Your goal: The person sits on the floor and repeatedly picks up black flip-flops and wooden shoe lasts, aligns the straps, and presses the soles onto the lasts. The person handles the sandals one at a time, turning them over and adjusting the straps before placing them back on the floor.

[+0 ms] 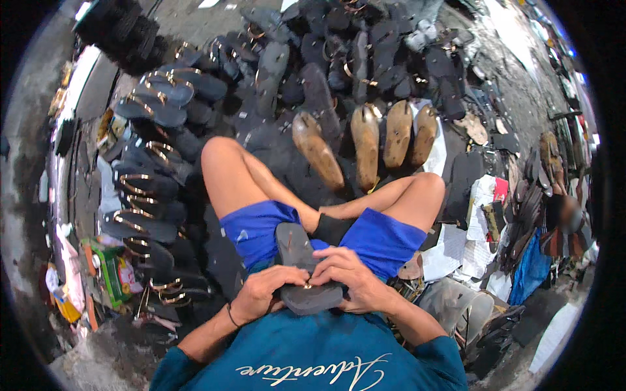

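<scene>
A dark flat sandal (295, 244) rests in my lap, one end pointing away from me and the other close to my shirt. My left hand (264, 288) grips its left edge, the thumb or a finger reaching over the top. From the right, my right hand (350, 277) holds the same sandal with bent fingers. The fingertips of both hands meet above the sole around a small gold-coloured bit. What the fingers do underneath is hidden.
Gold-strapped sandals (137, 202) lie in rows at my left. Several wooden shoe lasts (365, 143) stand beyond my crossed legs, before heaped dark soles (316, 91). Papers (447, 251), a translucent container (456, 303) and a blue bag (529, 267) are at right; a green package (112, 270) lies left.
</scene>
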`<control>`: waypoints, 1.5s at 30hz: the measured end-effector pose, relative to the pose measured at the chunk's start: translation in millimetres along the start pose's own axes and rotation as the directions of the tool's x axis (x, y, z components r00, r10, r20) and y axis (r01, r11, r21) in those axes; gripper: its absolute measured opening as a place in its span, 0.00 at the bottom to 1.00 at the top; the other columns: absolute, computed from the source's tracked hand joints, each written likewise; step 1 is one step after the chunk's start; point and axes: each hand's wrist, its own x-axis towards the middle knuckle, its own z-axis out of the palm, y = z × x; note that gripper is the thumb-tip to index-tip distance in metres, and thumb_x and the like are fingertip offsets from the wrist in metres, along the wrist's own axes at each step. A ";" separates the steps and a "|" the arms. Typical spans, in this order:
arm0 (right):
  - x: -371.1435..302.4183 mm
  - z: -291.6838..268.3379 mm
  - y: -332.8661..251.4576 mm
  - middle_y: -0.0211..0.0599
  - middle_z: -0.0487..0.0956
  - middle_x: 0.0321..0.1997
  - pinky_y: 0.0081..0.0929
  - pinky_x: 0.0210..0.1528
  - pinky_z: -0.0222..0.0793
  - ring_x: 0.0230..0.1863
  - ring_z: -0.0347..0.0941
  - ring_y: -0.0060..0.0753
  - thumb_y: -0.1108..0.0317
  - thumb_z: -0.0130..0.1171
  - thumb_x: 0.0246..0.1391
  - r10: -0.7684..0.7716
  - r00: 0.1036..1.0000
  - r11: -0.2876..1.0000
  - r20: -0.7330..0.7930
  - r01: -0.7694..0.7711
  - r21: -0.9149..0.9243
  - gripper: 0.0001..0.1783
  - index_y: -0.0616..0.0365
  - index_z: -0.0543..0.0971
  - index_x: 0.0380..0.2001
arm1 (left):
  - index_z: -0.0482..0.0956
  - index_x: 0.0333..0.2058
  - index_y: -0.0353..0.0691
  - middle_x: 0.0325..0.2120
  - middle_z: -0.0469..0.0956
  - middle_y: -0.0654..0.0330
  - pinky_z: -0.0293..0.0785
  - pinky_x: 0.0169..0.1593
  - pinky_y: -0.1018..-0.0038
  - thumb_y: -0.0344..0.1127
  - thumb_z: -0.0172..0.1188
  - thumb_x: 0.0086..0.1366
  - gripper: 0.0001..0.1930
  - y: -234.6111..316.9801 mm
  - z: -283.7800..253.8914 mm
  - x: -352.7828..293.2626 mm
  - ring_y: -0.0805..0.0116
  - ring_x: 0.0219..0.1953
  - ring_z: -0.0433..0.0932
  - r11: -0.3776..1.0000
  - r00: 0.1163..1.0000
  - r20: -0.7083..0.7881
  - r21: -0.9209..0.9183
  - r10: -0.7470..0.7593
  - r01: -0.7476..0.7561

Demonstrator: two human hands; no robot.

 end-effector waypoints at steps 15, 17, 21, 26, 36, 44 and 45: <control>53.1 -67.2 200.2 0.52 0.77 0.55 0.36 0.58 0.71 0.55 0.76 0.44 0.67 0.67 0.54 0.433 0.427 0.837 -0.794 -0.518 0.178 0.31 0.67 0.70 0.59 | 0.68 0.60 0.27 0.51 0.78 0.48 0.79 0.56 0.63 0.31 0.61 0.63 0.28 -51.6 2.0 85.0 0.56 0.54 0.80 0.485 0.950 -0.033 -0.865 -0.309 0.128; 42.5 -66.0 148.9 0.42 0.80 0.51 0.33 0.52 0.75 0.50 0.79 0.39 0.65 0.62 0.59 0.698 0.442 0.668 -0.564 -0.117 0.735 0.25 0.66 0.73 0.57 | 0.67 0.61 0.27 0.53 0.78 0.47 0.80 0.56 0.63 0.37 0.62 0.66 0.30 -55.7 3.5 87.2 0.56 0.55 0.79 0.487 0.944 -0.088 -0.869 -0.319 0.084; -9.1 -30.8 38.5 0.55 0.79 0.50 0.44 0.39 0.84 0.47 0.81 0.49 0.47 0.61 0.57 0.491 0.848 0.365 -0.199 0.007 0.931 0.41 0.72 0.66 0.61 | 0.65 0.63 0.29 0.54 0.77 0.49 0.80 0.55 0.65 0.53 0.58 0.72 0.35 -90.9 -5.1 95.4 0.59 0.52 0.81 0.412 0.891 -0.122 -0.908 -0.438 0.078; 8.1 10.3 -47.1 0.51 0.77 0.57 0.43 0.56 0.77 0.57 0.77 0.41 0.58 0.67 0.58 0.650 0.730 0.630 -0.213 -0.360 0.688 0.40 0.73 0.64 0.64 | 0.62 0.66 0.32 0.52 0.77 0.47 0.76 0.58 0.65 0.65 0.46 0.73 0.40 -121.8 -15.9 91.8 0.57 0.56 0.78 0.240 0.933 -0.130 -0.970 -0.335 -0.049; 107.3 78.3 -3.3 0.66 0.74 0.59 0.44 0.48 0.80 0.51 0.79 0.63 0.58 0.64 0.56 0.228 0.875 0.863 -0.428 -0.385 -0.327 0.38 0.75 0.65 0.62 | 0.61 0.68 0.37 0.57 0.76 0.45 0.72 0.64 0.60 0.72 0.28 0.73 0.44 -133.8 13.6 55.8 0.53 0.58 0.76 0.223 0.710 -0.301 -0.953 -0.636 -0.204; 109.9 61.3 -9.0 0.63 0.75 0.59 0.42 0.55 0.77 0.58 0.76 0.60 0.62 0.66 0.54 0.049 0.842 0.862 -0.537 -0.308 -0.403 0.39 0.73 0.65 0.64 | 0.67 0.64 0.36 0.54 0.78 0.47 0.74 0.61 0.60 0.72 0.38 0.71 0.43 -124.1 -0.5 89.5 0.55 0.54 0.79 0.230 0.811 -0.341 -0.938 -0.476 -0.259; 107.4 56.9 -13.8 0.62 0.75 0.59 0.42 0.56 0.76 0.59 0.75 0.59 0.63 0.67 0.54 0.043 0.825 0.867 -0.563 -0.311 -0.389 0.40 0.72 0.64 0.65 | 0.67 0.64 0.36 0.53 0.78 0.47 0.74 0.61 0.60 0.72 0.38 0.71 0.43 -98.4 -7.9 99.3 0.55 0.54 0.79 0.269 0.792 -0.343 -0.935 -0.505 -0.233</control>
